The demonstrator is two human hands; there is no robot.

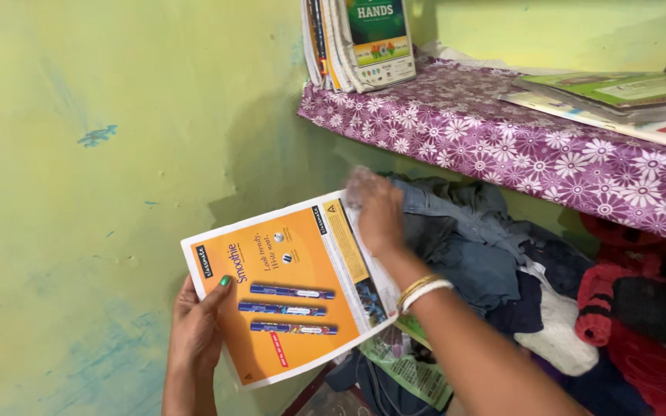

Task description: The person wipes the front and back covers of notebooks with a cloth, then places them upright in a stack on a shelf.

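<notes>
While the left hand (194, 327) has its grip clamped on the orange glossy notebook (287, 289) below the purple flowered shelf (502, 146), the right hand (375, 212) rests loosely on its far edge beside the heap of clothes (487, 262); it looks barely halfway out, not shelved.

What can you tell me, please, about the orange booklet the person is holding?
The orange booklet is thin, glossy-looking paper with a white border. Its orange cover pictures three blue pens in a row, with a pale strip along one edge. It is held tilted in front of the green wall, below the purple flowered shelf cover. The left hand grips its lower corner, thumb on the cover; the blurred right hand touches its upper edge.
</notes>
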